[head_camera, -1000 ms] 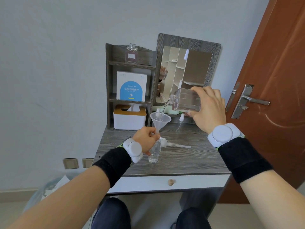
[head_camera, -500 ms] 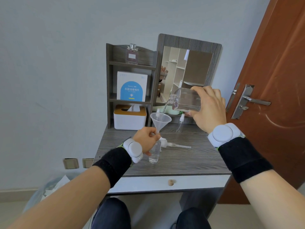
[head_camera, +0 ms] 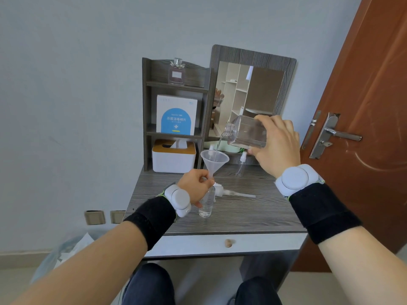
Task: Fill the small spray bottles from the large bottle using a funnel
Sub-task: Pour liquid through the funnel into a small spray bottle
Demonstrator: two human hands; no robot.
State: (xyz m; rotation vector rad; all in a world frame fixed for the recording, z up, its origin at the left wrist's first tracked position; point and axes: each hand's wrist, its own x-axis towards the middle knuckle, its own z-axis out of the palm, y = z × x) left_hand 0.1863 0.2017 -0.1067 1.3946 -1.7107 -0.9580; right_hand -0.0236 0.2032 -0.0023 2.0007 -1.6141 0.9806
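Observation:
A small clear spray bottle [head_camera: 206, 204] stands uncapped on the grey wood table [head_camera: 242, 214], with a translucent funnel [head_camera: 214, 160] in its neck. My left hand [head_camera: 196, 183] pinches the funnel stem at the bottle's neck. My right hand [head_camera: 277, 146] grips the large square clear bottle [head_camera: 246, 133], tipped on its side above the funnel. A thin stream of clear liquid runs from its mouth into the funnel. A white pump head [head_camera: 233, 193] lies on the table just behind the small bottle. Another small spray bottle [head_camera: 241, 165] stands capped further back.
A shelf unit [head_camera: 149, 119] at the back holds a perfume bottle [head_camera: 176, 72], a white and blue box [head_camera: 176, 115] and a tissue box [head_camera: 174, 157]. A mirror [head_camera: 253, 91] stands beside it. A brown door [head_camera: 370, 119] is on the right. A bin [head_camera: 63, 252] sits below left.
Pouring goes on; both hands and the bottles stay almost where they were.

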